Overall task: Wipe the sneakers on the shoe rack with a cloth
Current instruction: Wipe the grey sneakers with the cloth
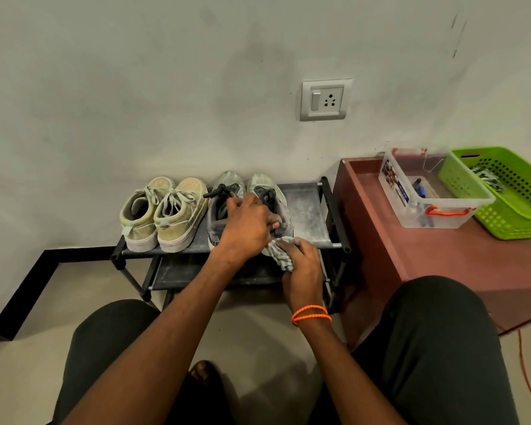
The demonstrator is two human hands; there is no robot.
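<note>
Crouching low, the person shows 2 dark-clad knees at the bottom of the view, with both bare forearms reaching forward between them toward a black shoe rack (307, 210) that stands against the wall. Nearest of the hands, the right hand (301, 265), with 2 orange bands (311, 314) around its wrist, grips a bunched grey cloth (280, 253) and holds it against the heel end of the right grey sneaker (262, 182) at the front edge of the top shelf. Just above it, the left hand (246, 225) lies over the collars of the grey pair, fingers curled down into the opening of that same right shoe and gripping its rim, while the left grey sneaker (224, 182) sits touching beside it, dark laces loose on top. To the left on the same dusty shelf stands a pair of beige sneakers (166, 210) with pale laces, heels toward the person. A lower shelf shows beneath. To the right of the rack, a reddish-brown worktop (442, 250) carries a clear plastic box (423, 191) with orange handles and, touching it, a green perforated basket (509, 194). Farthest off, a switch and socket plate (325, 100) is set into the pale wall.
</note>
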